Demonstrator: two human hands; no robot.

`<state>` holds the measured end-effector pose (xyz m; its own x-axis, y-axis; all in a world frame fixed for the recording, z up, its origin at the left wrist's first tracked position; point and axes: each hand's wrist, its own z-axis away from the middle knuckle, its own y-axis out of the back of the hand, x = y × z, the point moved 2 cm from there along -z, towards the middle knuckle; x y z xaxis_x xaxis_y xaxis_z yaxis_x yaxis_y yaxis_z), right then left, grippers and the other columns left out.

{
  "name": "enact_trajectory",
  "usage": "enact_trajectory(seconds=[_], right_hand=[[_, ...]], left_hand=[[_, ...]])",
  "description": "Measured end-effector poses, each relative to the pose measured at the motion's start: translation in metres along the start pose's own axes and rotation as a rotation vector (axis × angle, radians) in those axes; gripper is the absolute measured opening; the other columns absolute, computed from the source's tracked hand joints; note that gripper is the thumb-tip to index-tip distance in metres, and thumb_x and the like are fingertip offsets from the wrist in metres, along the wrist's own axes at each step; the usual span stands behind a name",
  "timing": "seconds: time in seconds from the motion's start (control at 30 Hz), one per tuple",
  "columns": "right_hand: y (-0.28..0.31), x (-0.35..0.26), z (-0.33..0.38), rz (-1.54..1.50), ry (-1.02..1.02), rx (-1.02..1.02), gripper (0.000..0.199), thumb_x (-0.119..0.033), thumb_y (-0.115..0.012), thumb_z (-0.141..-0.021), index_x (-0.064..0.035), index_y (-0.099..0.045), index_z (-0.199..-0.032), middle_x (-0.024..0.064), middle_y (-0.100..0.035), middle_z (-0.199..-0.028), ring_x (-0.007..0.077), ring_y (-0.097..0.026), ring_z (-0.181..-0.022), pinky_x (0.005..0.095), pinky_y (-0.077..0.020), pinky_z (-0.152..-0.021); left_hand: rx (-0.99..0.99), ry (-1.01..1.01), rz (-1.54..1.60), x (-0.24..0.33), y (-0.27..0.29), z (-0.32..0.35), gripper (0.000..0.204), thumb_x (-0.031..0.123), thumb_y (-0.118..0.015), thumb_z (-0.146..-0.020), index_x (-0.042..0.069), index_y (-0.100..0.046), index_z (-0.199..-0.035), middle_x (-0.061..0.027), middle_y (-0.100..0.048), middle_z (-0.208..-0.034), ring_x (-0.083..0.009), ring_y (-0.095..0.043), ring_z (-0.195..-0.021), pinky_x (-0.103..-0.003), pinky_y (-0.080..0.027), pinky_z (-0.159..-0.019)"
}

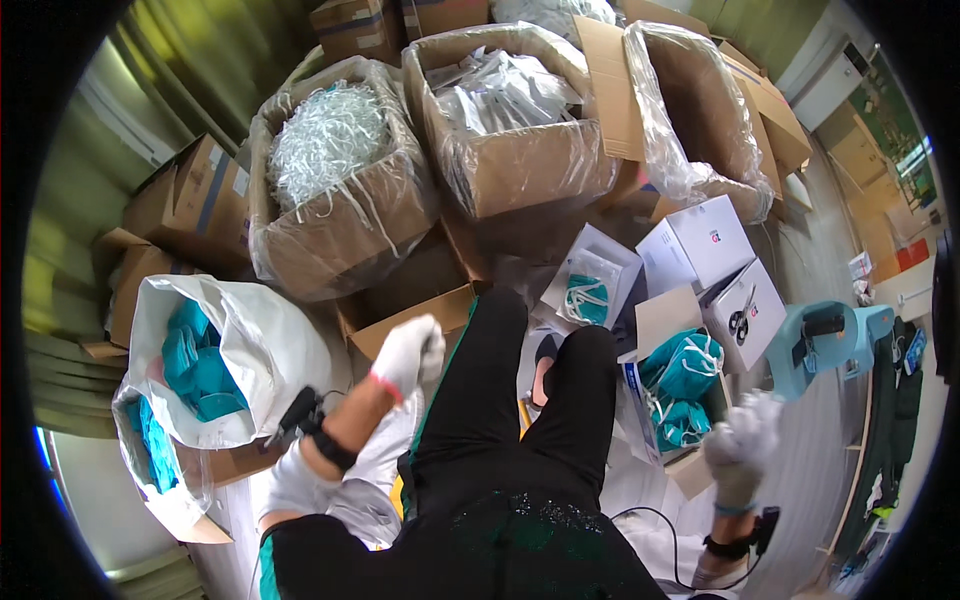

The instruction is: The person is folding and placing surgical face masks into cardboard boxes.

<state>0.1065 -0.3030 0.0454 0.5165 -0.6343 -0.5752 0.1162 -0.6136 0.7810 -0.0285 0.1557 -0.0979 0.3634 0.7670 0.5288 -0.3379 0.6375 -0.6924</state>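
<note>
My left hand (408, 352), in a white glove with a pink cuff, hangs raised over my left knee, fingers curled; nothing shows in it. A black strap with a small device (303, 410) sits on that forearm. My right hand (745, 438), also white-gloved and blurred, is held up beside an open carton of teal face masks (680, 392), apart from it and holding nothing. I sit with legs in black trousers (500, 400) crossed.
A white sack of teal masks (205, 360) lies at my left. Ahead stand plastic-lined cartons: one of white strips (330, 140), one of clear packets (505, 90), one empty (700, 110). White boxes (710, 240), one holding scissors (740, 318), and a teal stool (820, 340) are at right.
</note>
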Motion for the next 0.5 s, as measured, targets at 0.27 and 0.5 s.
enact_trajectory(seconds=[0.27, 0.5], right_hand=[[-0.181, -0.023, -0.024, -1.744, -1.003, -0.406, 0.025, -0.032, -0.051, -0.101, -0.0151, -0.053, -0.083, -0.0043, -0.049, -0.068, 0.0089, -0.046, -0.055, 0.023, -0.0363, -0.049], [-0.254, -0.045, -0.039, -1.709, -1.053, -0.443, 0.033, -0.04, -0.046, -0.101, -0.0106, -0.059, -0.091, 0.0029, -0.064, -0.08, 0.0181, -0.061, -0.071, 0.0301, -0.0506, -0.065]], left_hand=[[0.541, -0.246, 0.0, 0.031, 0.071, -0.085, 0.051, 0.037, -0.051, -0.098, 0.003, -0.043, -0.135, -0.0168, -0.052, -0.13, -0.0298, -0.056, -0.112, -0.049, -0.048, -0.093], [0.187, -0.562, -1.143, -0.09, -0.106, -0.058, 0.065, 0.033, -0.073, -0.08, 0.001, -0.05, -0.132, -0.0189, -0.057, -0.121, -0.0336, -0.058, -0.112, -0.038, -0.045, -0.1]])
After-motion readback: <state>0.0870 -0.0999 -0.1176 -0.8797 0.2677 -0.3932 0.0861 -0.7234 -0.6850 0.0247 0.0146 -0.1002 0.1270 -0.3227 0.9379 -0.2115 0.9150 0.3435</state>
